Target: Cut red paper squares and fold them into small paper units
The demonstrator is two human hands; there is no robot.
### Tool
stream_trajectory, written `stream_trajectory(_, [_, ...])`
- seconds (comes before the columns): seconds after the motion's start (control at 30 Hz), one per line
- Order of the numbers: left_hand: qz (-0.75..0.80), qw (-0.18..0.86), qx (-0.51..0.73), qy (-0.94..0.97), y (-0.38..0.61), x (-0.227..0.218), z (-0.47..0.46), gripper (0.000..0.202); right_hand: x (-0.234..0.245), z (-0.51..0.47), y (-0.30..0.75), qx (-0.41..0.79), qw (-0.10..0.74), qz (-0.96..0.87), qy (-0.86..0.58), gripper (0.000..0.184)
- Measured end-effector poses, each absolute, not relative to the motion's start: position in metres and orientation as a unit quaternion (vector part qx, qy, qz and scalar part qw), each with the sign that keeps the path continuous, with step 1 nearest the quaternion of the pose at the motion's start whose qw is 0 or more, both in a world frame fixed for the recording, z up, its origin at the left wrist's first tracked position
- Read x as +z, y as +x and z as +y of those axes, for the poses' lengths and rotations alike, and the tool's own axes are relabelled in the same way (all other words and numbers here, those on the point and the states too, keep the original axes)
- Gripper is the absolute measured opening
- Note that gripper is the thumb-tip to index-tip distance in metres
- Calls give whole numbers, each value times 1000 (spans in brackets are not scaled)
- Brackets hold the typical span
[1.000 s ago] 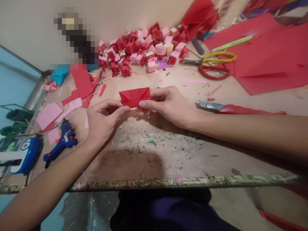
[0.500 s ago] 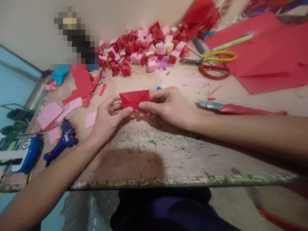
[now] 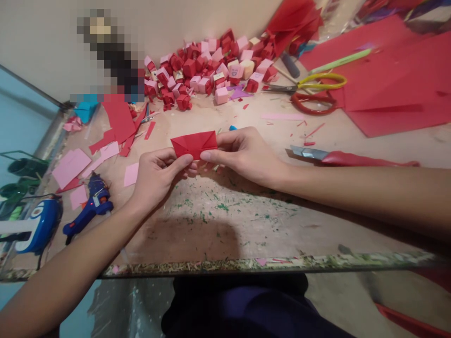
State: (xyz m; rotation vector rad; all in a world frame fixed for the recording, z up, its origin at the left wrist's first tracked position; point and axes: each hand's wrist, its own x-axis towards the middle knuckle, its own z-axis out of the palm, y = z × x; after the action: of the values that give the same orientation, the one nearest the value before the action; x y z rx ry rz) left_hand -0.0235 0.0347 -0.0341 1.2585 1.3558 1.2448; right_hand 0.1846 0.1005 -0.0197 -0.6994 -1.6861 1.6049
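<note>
A small piece of folded red paper (image 3: pixel 195 142) is held up above the table, with crease lines running in from its upper corners. My left hand (image 3: pixel 159 176) pinches its lower left part, thumb in front and fingers behind. On the right side, my right hand (image 3: pixel 243 152) grips it the same way, the thumb pressed on its lower edge. Both thumb tips lie close together on the paper. The fingers behind it are partly hidden.
Behind the hands is a heap of small red and pink paper boxes (image 3: pixel 190 69). Scissors (image 3: pixel 317 94), red sheets (image 3: pixel 394 84) and a red-handled cutter (image 3: pixel 352 158) lie to the right. A blue glue gun (image 3: pixel 89 206) and pink paper pieces (image 3: pixel 72 168) lie left. Green scraps dot the tabletop (image 3: pixel 282 234).
The folded red paper has shifted slightly left and its lower flap is pressed flatter. My left thumb has moved slightly left and up. Both hands keep their hold.
</note>
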Motion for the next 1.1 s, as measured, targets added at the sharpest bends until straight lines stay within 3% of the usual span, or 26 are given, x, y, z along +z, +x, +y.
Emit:
stream_trajectory(0.47, [552,428,502,511,-23,-33,35,21,-20,98,182,633,354,-622,-295,27])
stream_trajectory(0.93, [555,411,513,510,-19,-31,32,22,-17,103,185,644,281,-645,-301,20])
stream_trajectory(1.1, [535,447,492,521,-20,-29,35,13,-19,102,185,675,277,-636,-252,21])
